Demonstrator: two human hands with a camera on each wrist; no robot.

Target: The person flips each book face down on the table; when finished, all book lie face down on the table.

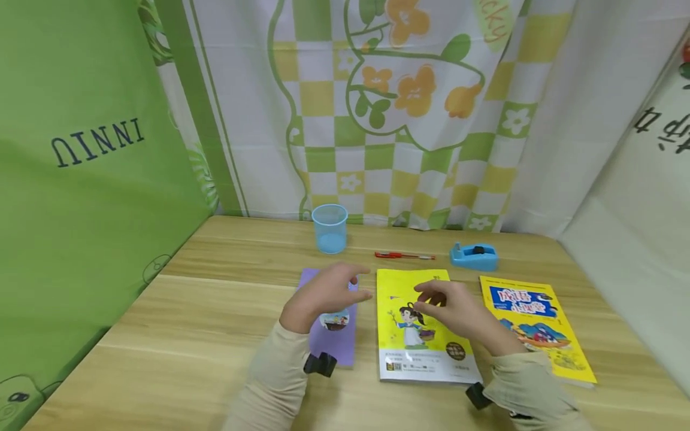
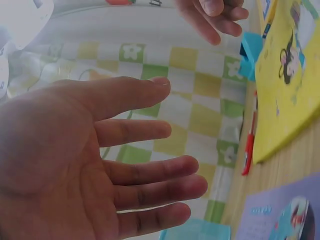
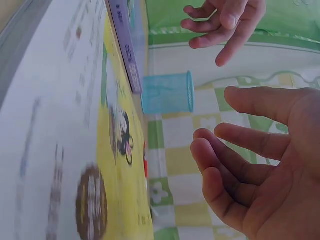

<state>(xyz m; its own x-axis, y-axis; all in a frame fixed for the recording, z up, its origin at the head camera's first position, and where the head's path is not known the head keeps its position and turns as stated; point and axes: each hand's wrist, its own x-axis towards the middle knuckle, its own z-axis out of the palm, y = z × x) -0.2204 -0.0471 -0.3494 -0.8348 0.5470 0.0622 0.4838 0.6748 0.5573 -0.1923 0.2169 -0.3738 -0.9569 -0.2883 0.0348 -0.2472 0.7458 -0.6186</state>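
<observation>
My left hand is held above the purple book, its fingers extended and nothing in them, as the left wrist view confirms. Over the right part of the yellow-and-white book hovers my right hand, fingers loosely bent and holding nothing. That book's cover has a cartoon girl on it. Farther right, partly behind the right forearm, lies a yellow book with a blue title panel. The purple book is partly hidden under the left hand and wrist.
A translucent blue cup stands near the back edge. To its right lie a red pen and a blue tape dispenser. A patterned curtain hangs behind the wooden table, with a green cloth at the left.
</observation>
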